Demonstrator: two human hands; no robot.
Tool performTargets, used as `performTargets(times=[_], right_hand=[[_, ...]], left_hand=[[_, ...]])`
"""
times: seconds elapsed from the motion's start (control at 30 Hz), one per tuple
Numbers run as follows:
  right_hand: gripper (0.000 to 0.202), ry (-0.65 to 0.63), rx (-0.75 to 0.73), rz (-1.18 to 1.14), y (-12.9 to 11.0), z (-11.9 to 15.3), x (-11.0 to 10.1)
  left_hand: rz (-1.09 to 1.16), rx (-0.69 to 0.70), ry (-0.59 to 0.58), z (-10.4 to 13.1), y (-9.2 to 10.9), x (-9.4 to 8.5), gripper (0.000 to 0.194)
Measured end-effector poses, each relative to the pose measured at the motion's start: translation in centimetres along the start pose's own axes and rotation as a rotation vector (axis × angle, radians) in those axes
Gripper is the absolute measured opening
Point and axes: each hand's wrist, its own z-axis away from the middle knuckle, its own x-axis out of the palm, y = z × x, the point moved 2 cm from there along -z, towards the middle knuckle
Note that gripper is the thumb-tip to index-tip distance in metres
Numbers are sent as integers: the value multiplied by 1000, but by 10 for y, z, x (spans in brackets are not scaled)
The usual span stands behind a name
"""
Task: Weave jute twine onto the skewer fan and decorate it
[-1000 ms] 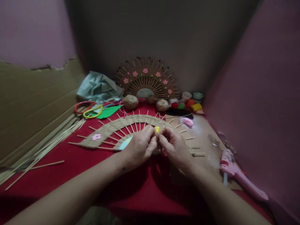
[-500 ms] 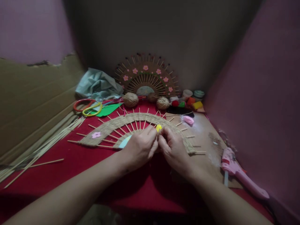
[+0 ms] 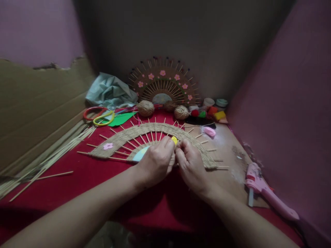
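Observation:
Above the middle of a half-round woven fan of twine and sticks (image 3: 144,129), my two hands meet fingertip to fingertip. Between them shows a small bright yellow lump, seemingly clay (image 3: 174,140). My left hand (image 3: 158,156) is closed, pinching the lump at thumb and forefinger. My right hand (image 3: 190,160) is closed too, its fingertips against the lump's right side; what lies inside its fingers is hidden. A pink clay flower (image 3: 108,146) sits on the fan's left end, and a pale blue panel (image 3: 141,154) fills part of its centre.
A finished fan with pink flowers (image 3: 162,81) leans at the back. Before it lie twine balls (image 3: 146,108) and coloured clay lumps (image 3: 219,115). Scissors (image 3: 103,118) and thin sticks (image 3: 54,155) are left; a pink glue gun (image 3: 269,193) and wrapped pink clay (image 3: 209,131) are right.
The view has shifted slightly, so everything sits a little to the right and higher. The yellow lump has tilted and sits lower between my fingertips. Both hands stay closed together.

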Motion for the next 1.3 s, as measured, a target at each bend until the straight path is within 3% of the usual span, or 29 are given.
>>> performTargets(times=[0.13, 0.23, 0.57, 0.87, 1.03, 1.2, 1.3], right_hand=[[16, -47, 9, -85, 4, -2, -1], [17, -63, 3, -88, 6, -3, -2], [15, -46, -28, 118, 5, -2, 0], [16, -6, -17, 99, 4, 1, 3], [14, 30, -13, 93, 5, -1, 2], [12, 55, -107, 347, 6, -1, -2], [10, 82, -212, 437, 3, -1, -4]], left_hand=[[248, -120, -88, -1, -8, -1, 14], [295, -141, -116, -2, -11, -2, 13], [89, -38, -59, 1, -7, 3, 15], [-64, 5, 14, 2, -2, 1, 16], [-33, -141, -37, 0, -9, -2, 18], [-172, -120, -143, 2, -9, 0, 29], [-100, -147, -135, 2, -10, -2, 22]])
